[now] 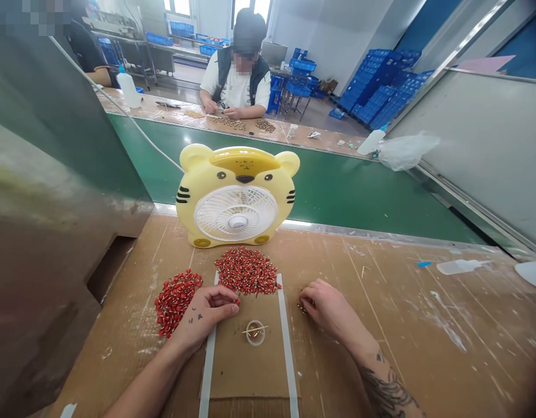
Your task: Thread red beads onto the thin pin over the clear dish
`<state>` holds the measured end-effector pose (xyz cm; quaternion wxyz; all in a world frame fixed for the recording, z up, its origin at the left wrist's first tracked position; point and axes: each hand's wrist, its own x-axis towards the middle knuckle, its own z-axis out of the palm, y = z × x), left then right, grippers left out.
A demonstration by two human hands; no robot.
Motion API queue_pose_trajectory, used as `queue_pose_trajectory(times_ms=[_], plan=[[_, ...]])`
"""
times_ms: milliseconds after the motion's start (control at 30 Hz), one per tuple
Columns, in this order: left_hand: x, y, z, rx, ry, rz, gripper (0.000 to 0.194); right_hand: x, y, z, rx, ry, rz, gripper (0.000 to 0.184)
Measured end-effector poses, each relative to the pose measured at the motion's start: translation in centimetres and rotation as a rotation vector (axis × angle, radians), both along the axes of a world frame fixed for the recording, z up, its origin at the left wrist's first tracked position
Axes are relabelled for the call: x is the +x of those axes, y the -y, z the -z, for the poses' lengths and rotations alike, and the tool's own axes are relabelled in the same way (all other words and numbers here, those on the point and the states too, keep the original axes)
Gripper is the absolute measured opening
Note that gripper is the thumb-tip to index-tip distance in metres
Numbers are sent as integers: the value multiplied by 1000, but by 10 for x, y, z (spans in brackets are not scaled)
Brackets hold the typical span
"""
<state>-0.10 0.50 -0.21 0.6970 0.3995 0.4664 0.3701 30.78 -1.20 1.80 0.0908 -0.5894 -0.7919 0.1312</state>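
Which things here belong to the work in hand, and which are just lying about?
Likely in use:
- red piece, in the left hand
- small bits at the right hand
- two red piles
- cup with stick across it
- cardboard

Apparently just about:
- fan
- bottle lying at right
- plastic bag
- blue crates

The brown bench (390, 307) carries a yellow fan (238, 200) at the far side, a red heap (176, 302) left, a taped cardboard sheet (250, 374) nearer, a lying bottle (457, 266) right.
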Motion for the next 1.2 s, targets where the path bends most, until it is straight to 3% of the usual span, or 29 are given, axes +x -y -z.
queue_pose_trajectory(times_ms=[133, 233, 400, 533, 767, 1000, 1200], plan=[[1, 2, -4, -2, 26, -21, 16, -4, 2, -8, 29, -54, 58, 16], [2, 3, -4, 16, 47, -35, 16, -18, 9, -15, -9, -301, 150, 15], [3, 5, 1, 87, 39, -105, 15, -69, 17, -18, -124, -782, 207, 16], [3, 6, 4, 146, 55, -135, 16, -108, 15, -19, -127, -1004, 245, 15], [3, 6, -6, 188, 73, -159, 15, -128, 10, -26, -151, -1093, 224, 14], [4, 8, -11, 225, 146, -157, 21, -129, 13, -14, -228, -1127, 255, 17], [3, 9, -10, 260, 172, -173, 18, -133, 13, -4, -52, -1178, 253, 8]])
